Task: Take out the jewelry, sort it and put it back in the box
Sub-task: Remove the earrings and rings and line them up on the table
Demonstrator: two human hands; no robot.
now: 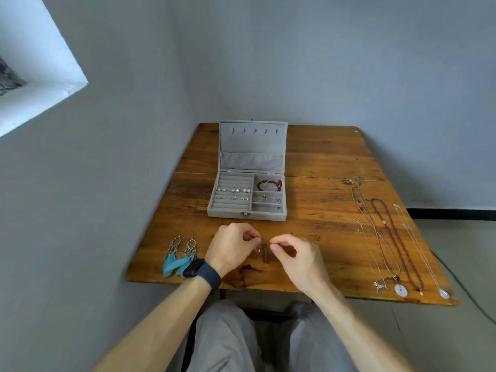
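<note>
An open grey jewelry box (228, 212) stands mid-table, holding pearl earrings (236, 189), a red bead bracelet (269, 184) and small silver pieces (272, 198). My left hand (230, 248) and right hand (295, 253) hover close together just in front of the box, both pinched. A small silver earring (257, 249) dangles from the left fingertips; a thin piece seems stretched between the two hands. A small dark item (265, 254) lies between them on the wood. Two blue feather earrings (178, 255) lie to the left.
Several necklaces (389, 237) are laid out lengthwise on the table's right side, pendants near the front edge. The wooden table (322, 162) is pushed into a corner of grey walls. My knees are under the front edge.
</note>
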